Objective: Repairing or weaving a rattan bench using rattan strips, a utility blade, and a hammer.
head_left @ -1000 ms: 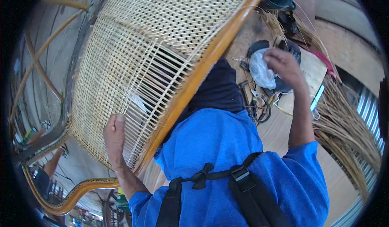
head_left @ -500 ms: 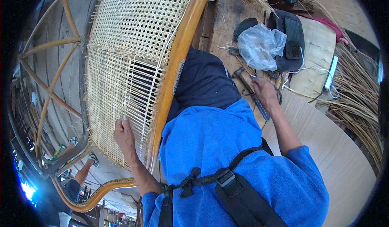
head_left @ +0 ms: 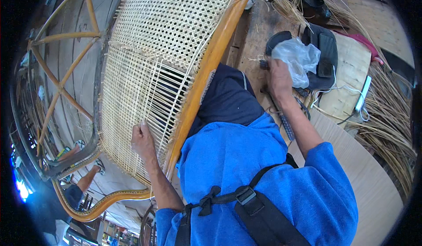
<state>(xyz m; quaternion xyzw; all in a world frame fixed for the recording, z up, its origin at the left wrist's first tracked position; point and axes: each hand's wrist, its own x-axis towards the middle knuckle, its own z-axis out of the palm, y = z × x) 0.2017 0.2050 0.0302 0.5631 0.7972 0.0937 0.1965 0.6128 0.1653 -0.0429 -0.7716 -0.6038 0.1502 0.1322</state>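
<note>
A woven cane panel (head_left: pixel 171 24) in a varnished wooden frame (head_left: pixel 215 52) leans across my left side. Its upper part has a finished open-hole pattern, while the lower part shows straight strands (head_left: pixel 165 101) with gaps between them. On this lower weave rests my left hand (head_left: pixel 143 141), fingers closed together; whatever they pinch is too small to make out. My right hand (head_left: pixel 280 78) is over the wooden bench, its fingers closed at a small dark block (head_left: pixel 263 64). A hammer (head_left: pixel 285 125) lies partly under my right forearm.
Beside my right hand are a clear plastic bag (head_left: pixel 299 59) and a black padded strap (head_left: pixel 325 52). A white device with a cable (head_left: pixel 363 92) and bundled cane strands (head_left: pixel 387 123) lie farther right. Curved chair framing (head_left: pixel 61 88) and another person's legs (head_left: pixel 90 175) appear at left.
My right hand has moved away from beside the hammer, forward to the small dark block. My left hand stays on the lower weave. The whole view has shifted slightly.
</note>
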